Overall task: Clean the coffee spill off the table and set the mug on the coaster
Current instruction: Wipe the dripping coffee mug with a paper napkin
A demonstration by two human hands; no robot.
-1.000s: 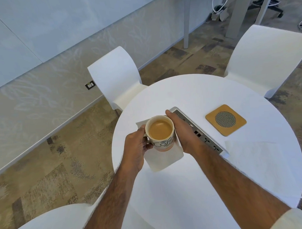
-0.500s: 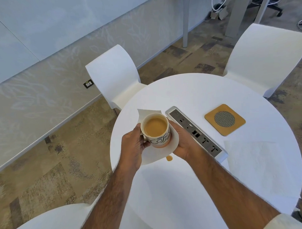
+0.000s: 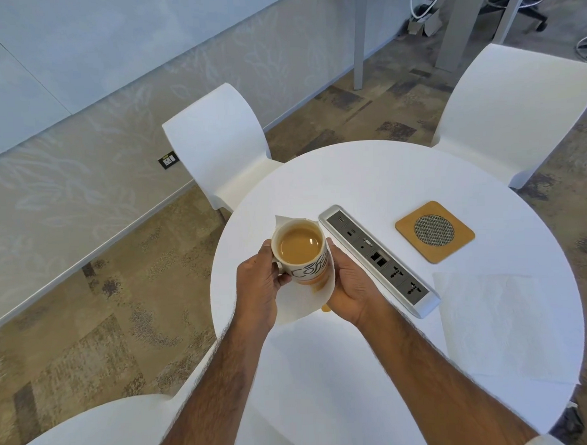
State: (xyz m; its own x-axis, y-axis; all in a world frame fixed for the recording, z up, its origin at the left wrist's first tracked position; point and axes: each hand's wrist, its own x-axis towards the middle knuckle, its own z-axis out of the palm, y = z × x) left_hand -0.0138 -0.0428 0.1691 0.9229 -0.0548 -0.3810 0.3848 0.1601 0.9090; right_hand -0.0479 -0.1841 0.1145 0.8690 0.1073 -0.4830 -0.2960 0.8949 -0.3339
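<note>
The mug (image 3: 300, 252) sits above the table's (image 3: 367, 173) left edge, between the left hand (image 3: 257, 286) and right hand (image 3: 351, 288), over a napkin (image 3: 301, 300). Right of it lies the socket strip (image 3: 380, 261) at the table's middle, with the coaster (image 3: 435, 231) beyond toward the far right edge. A second napkin (image 3: 502, 321) lies along the near right edge.
</note>
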